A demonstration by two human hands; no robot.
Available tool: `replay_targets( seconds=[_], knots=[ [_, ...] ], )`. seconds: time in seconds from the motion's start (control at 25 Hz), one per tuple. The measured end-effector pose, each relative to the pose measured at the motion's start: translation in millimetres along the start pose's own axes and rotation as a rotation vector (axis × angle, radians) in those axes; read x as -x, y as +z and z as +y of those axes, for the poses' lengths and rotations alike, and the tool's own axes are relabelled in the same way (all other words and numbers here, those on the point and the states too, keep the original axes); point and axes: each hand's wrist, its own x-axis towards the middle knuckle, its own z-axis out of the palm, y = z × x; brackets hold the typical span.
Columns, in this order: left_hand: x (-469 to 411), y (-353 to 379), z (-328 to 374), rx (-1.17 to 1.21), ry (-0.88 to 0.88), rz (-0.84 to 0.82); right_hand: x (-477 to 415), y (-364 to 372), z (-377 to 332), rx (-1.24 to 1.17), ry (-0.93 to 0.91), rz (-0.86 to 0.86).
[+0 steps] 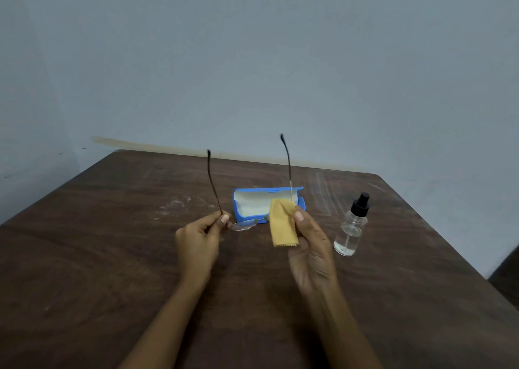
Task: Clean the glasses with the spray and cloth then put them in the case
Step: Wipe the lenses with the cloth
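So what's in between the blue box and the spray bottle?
Nothing sits there. The head view shows only bare brown table between the open blue case and the spray bottle, with some pale scuff marks.

dim, even light over the whole scene, with no hard shadows anywhere. soft bluish cast on the wall [252, 59], darker toward the left and right edges. faint pale sheen on the far right part of the table [337, 183], as from a light source above and behind. small bright glints on the spray bottle [351, 228]. strong wide-angle bending at the borders, table edges curved and splayed outward. slightly soft focus overall, fine grain in the dark wood, the thin arms of the glasses [244, 224] a little smeared.
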Motion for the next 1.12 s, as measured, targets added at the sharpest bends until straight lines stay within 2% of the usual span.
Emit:
replay_targets(
  seconds=[0.2, 0.4, 0.56, 0.8, 0.92, 1.12],
  knots=[
    [-2, -3, 9, 0.466, -0.345, -0.192, 2, -1, -3, 0.093, 0.000, -0.040],
    [-3, -7, 14, 0.625, -0.503, -0.319, -2, -5, 2, 0.179, -0.126, 0.012],
    [-6, -8, 15, 0.699, -0.559, -0.352, -2, -6, 10, 0.289, -0.248, 0.060],
    [-8, -10, 17, 0.800, -0.614, -0.371, 3, 4, 20, 0.694, -0.570, 0.012],
    [-8, -10, 17, 0.836, -0.624, -0.390, 3, 14, 23, 0.953, -0.808, -0.027],
    [-9, -10, 17, 0.857, -0.645, -0.420, 1, 23, 25, 1.182, -1.058, -0.032]
  ],
)
